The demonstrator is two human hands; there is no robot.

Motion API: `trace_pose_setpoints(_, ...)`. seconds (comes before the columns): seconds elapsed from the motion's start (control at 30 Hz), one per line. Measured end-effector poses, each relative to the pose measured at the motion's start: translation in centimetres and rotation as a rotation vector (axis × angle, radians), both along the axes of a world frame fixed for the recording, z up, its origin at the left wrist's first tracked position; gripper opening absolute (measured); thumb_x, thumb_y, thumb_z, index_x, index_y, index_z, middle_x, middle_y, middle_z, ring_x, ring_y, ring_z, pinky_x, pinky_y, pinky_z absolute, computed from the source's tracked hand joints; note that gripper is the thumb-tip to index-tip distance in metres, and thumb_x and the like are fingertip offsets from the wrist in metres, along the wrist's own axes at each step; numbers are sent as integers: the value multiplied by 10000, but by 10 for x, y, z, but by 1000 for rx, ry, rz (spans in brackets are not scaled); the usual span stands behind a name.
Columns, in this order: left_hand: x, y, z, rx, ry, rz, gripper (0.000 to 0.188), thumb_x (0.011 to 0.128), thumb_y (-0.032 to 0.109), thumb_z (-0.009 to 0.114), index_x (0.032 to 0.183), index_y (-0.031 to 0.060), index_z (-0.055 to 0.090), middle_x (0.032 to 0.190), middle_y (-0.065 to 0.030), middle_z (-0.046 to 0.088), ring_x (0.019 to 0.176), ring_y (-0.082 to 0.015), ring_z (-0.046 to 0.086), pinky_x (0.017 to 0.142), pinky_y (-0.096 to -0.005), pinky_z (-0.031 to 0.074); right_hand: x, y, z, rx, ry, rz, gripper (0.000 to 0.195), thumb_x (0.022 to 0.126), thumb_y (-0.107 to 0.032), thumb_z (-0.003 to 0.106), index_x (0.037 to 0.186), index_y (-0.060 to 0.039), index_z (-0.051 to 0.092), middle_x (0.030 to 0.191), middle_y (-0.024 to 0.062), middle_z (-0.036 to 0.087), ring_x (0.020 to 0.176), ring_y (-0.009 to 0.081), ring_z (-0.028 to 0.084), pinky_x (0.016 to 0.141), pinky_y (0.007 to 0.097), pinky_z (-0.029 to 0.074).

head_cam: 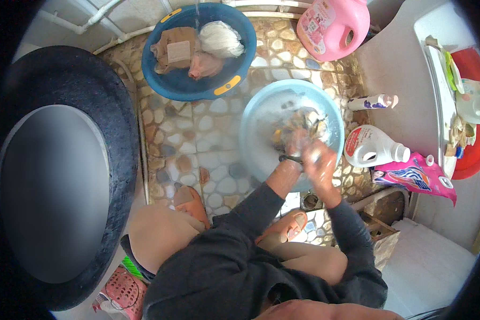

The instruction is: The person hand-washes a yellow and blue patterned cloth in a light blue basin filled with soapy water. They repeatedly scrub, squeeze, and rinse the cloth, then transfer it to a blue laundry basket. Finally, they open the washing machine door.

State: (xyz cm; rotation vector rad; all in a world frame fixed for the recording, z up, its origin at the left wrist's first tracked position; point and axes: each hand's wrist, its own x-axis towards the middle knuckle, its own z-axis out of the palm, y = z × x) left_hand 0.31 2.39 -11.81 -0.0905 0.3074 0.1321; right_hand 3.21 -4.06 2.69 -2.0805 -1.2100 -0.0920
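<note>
A light blue plastic basin (248, 116) of cloudy, sudsy water stands on the floor in front of me. Bunched in its right half is a wet, patterned cloth (304, 120) in dark, white and yellow. My left hand (297, 142), with a dark band at the wrist, grips this cloth, its fingers mostly hidden. Pressed close beside it over the basin's near right side is my right hand (320, 158), wet and blurred by motion. Whether its fingers hold any cloth cannot be made out.
A dark blue tub (156, 86) holds a brown cloth (180, 34), a white bundle (221, 39) and a pinkish cloth (206, 65). Right of the basin lie a white jug (372, 146), a pump bottle (370, 102) and a pink detergent bag (418, 176). A pink jug (332, 30) stands behind.
</note>
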Motion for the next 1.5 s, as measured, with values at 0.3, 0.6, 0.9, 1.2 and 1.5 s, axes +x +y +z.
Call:
trace_pose_setpoints(0.3, 5, -9, 54, 222, 268, 198, 296, 925, 216, 491, 1140, 32, 576, 903, 5, 634, 732, -147, 615, 750, -332, 510, 1, 13, 12, -9, 119, -80, 240, 882, -227, 584, 800, -2, 587, 669, 242, 575, 619, 409, 575, 551, 432, 442)
trace_pose_setpoints(0.6, 20, -7, -5, 1181, 588, -239, 473, 876, 184, 561, 1323, 90, 440, 1212, -131, 562, 1127, -184, 541, 889, -329, 481, 10, 8, 6, 90, 213, -70, 245, 865, -225, 594, 746, -13, 559, 649, 204, 577, 607, 388, 590, 553, 423, 461)
trace_pose_setpoints(0.9, 10, -19, 93, 268, 448, 297, 348, 964, 204, 388, 1248, 36, 500, 1180, -95, 590, 1077, -222, 586, 929, -371, 490, 59, 1, -23, 82, 657, -363, 365, 779, -321, 677, 939, 1, 616, 908, 208, 601, 841, 338, 616, 749, 382, 496)
trace_pose_setpoints(1.2, 16, -21, 97, 237, 155, 109, 657, 915, 618, 356, 1324, 111, 445, 1280, -81, 515, 1177, -254, 493, 1013, -408, 394, 50, 6, -3, -55, 164, -282, 301, 746, -178, 702, 960, 0, 587, 956, 170, 561, 867, 376, 570, 759, 403, 473)
trace_pose_setpoints(1.5, -17, 20, 77, 174, -11, -5, 524, 961, 430, 388, 1297, 32, 453, 1267, -125, 507, 1139, -227, 510, 988, -372, 418, -29, -23, 34, 52, 77, 287, 248, 569, -223, 764, 756, -107, 649, 860, 72, 623, 743, 293, 646, 595, 384, 516)
